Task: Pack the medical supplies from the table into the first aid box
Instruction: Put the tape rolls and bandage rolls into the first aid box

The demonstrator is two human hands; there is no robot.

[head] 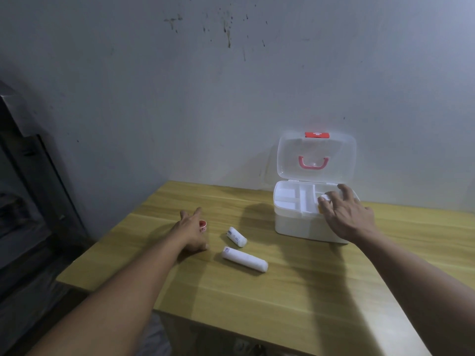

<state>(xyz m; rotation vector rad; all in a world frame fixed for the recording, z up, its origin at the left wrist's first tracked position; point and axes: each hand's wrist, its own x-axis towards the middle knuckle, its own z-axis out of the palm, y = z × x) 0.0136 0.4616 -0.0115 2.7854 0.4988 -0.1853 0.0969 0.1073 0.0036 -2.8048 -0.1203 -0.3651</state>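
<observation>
The white first aid box (295, 227) stands at the back right of the table, its clear lid (316, 155) with a pink handle propped open. A divided white tray fills its top. My right hand (344, 214) reaches over the tray's right side, fingers curled around a small white-capped item with a bit of yellow showing (324, 199). My left hand (192, 232) lies on the table with a small red-and-white roll (203, 224) against its fingers; whether it grips the roll I cannot tell. Two wrapped white bandage rolls lie nearby, a short one (236, 236) and a longer one (245, 259).
The wooden table (257, 299) butts against a stained grey wall. Its front edge and left corner are close. A dark cabinet or appliance (30, 201) stands to the left of the table.
</observation>
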